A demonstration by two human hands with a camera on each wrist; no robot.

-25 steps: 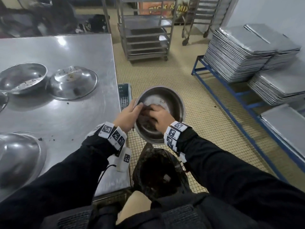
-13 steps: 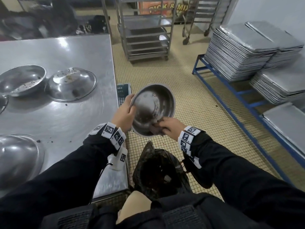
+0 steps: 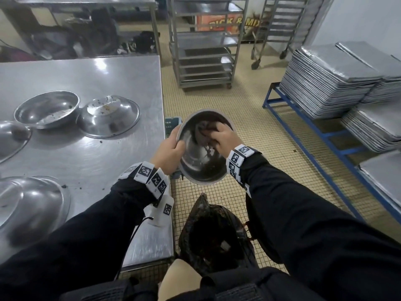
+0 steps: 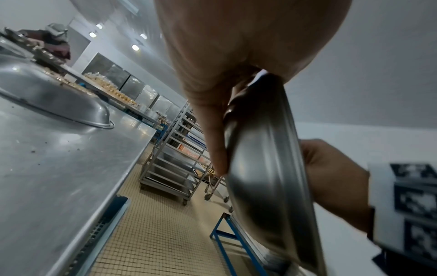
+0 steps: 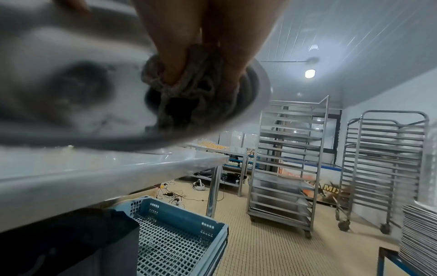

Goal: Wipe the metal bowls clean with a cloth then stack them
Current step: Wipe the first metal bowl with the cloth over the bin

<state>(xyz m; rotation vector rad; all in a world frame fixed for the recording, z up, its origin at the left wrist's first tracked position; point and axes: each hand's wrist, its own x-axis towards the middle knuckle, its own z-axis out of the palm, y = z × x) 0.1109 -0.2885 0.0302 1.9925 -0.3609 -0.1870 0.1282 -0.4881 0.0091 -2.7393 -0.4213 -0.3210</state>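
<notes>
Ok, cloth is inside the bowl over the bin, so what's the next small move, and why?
Probably sweep the cloth down across the bowl toward its lower rim. The right hand grips the cloth high inside the tilted bowl, the left hand grips the rim, and dark residue shows in the lower part, above the open bin bag.
</notes>
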